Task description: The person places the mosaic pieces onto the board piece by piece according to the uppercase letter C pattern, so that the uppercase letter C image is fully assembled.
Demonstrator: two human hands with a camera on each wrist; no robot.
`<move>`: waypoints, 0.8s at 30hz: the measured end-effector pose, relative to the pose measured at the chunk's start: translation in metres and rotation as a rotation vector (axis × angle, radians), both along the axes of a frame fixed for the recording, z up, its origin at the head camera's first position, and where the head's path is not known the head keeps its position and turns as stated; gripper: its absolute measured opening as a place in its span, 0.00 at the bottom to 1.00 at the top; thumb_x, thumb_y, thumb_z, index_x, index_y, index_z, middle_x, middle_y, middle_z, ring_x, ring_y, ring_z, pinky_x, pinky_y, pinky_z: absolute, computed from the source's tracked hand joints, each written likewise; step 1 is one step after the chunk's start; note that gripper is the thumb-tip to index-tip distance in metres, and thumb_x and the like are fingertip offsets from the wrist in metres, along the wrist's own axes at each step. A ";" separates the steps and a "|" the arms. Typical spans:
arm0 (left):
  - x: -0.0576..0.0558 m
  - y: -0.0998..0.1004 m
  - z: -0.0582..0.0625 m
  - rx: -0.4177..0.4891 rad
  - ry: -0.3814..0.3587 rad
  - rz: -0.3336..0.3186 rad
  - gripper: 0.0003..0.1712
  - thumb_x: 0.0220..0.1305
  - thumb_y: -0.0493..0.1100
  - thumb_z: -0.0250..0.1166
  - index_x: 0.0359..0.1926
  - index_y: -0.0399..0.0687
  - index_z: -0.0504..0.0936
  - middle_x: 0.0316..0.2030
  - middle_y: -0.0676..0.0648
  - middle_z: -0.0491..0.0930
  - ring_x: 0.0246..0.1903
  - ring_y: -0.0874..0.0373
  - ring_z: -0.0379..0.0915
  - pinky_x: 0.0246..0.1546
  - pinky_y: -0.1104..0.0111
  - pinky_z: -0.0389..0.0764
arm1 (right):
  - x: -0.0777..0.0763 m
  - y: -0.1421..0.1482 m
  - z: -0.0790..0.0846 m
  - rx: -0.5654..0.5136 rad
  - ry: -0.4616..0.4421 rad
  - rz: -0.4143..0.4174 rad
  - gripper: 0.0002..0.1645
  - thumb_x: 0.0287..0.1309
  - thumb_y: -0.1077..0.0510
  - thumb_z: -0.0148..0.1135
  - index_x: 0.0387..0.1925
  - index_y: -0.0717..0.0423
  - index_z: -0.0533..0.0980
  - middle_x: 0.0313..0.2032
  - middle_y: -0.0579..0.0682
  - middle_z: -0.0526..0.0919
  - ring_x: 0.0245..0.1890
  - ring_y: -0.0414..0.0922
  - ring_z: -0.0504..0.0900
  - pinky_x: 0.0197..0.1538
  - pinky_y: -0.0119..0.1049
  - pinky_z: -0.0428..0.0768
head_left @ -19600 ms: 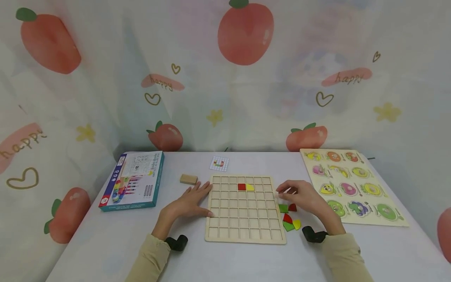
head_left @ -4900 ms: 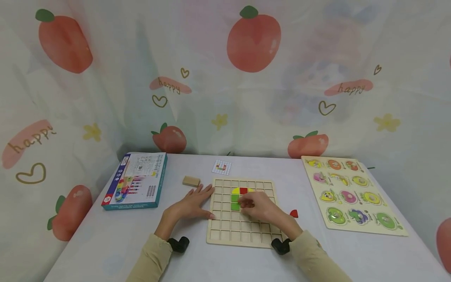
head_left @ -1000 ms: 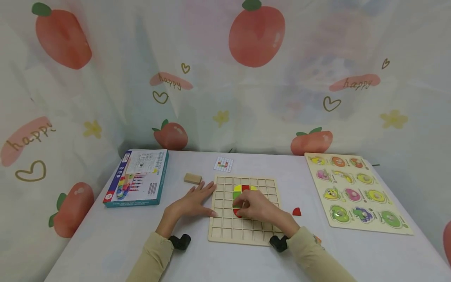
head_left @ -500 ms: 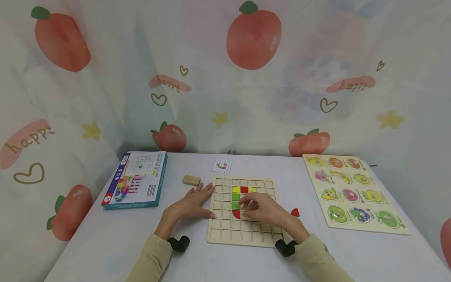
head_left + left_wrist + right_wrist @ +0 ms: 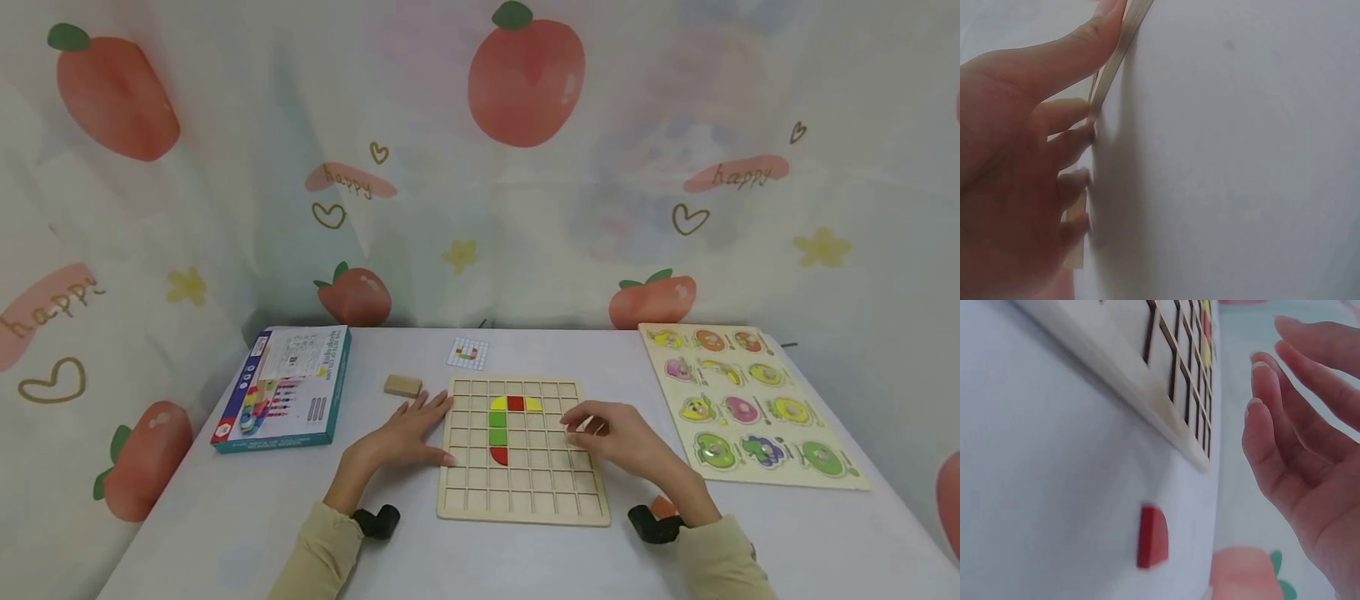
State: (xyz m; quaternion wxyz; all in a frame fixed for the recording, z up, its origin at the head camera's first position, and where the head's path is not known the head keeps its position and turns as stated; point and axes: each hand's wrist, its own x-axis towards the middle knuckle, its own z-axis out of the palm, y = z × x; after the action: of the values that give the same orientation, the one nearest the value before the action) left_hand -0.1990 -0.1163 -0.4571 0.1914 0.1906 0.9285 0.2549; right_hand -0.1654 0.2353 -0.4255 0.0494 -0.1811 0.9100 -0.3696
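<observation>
My left hand [image 5: 408, 437] rests with spread fingers at the left edge of a wooden grid board [image 5: 555, 500]; its thumb touches the rim in the left wrist view. A yellow rounded piece [image 5: 498, 404], a red square [image 5: 516, 403] and a second yellow piece [image 5: 533, 404] lie in one row. Below the first come a green square [image 5: 498, 420], another green square [image 5: 498, 437] and a red rounded piece [image 5: 498, 456]. Over the board's right side hovers my right hand [image 5: 626, 433], fingers loosely bent, holding nothing. A loose red rounded piece [image 5: 1154, 537] lies beside the board.
Beyond the board lie a small pattern card [image 5: 468, 353] and a wooden block [image 5: 402, 385]. A boxed set [image 5: 288, 387] sits at the left, a fruit puzzle board [image 5: 750, 400] at the right. Something orange [image 5: 663, 506] shows partly behind the right wrist camera.
Earlier, one red and one yellow piece were on the board; yellow, green and red ones have joined them. My right hand has just left the lower red piece and moved right. The left hand stays.
</observation>
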 end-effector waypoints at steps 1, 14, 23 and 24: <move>0.000 0.000 0.000 0.000 0.000 -0.001 0.58 0.60 0.58 0.75 0.82 0.50 0.53 0.83 0.49 0.47 0.83 0.45 0.31 0.82 0.46 0.37 | 0.000 0.005 0.001 -0.002 -0.005 -0.011 0.12 0.64 0.58 0.70 0.47 0.56 0.84 0.40 0.45 0.87 0.36 0.42 0.80 0.34 0.30 0.80; 0.000 -0.004 -0.002 0.004 0.000 -0.006 0.58 0.60 0.59 0.74 0.82 0.49 0.53 0.83 0.48 0.47 0.83 0.45 0.30 0.81 0.46 0.36 | -0.003 0.055 0.006 0.035 -0.086 -0.066 0.13 0.64 0.56 0.69 0.48 0.57 0.85 0.43 0.49 0.88 0.36 0.44 0.81 0.37 0.31 0.81; 0.000 -0.002 0.001 0.030 -0.005 -0.013 0.58 0.60 0.57 0.75 0.82 0.48 0.53 0.82 0.47 0.48 0.83 0.44 0.30 0.81 0.45 0.36 | 0.017 0.074 -0.001 0.029 -0.160 -0.068 0.12 0.64 0.56 0.69 0.46 0.56 0.85 0.40 0.47 0.89 0.34 0.44 0.80 0.35 0.29 0.81; 0.000 -0.002 0.001 0.026 -0.008 -0.011 0.58 0.60 0.58 0.75 0.82 0.49 0.53 0.82 0.47 0.47 0.83 0.44 0.30 0.81 0.46 0.36 | 0.019 0.076 -0.003 0.041 -0.166 -0.070 0.12 0.64 0.55 0.69 0.46 0.55 0.85 0.40 0.47 0.88 0.34 0.43 0.79 0.35 0.29 0.81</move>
State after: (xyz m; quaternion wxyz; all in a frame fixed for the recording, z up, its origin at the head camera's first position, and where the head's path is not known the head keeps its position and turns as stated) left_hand -0.1986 -0.1184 -0.4556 0.1939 0.1972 0.9233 0.2667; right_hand -0.1462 0.3114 -0.4282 0.1153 -0.1168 0.9160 -0.3660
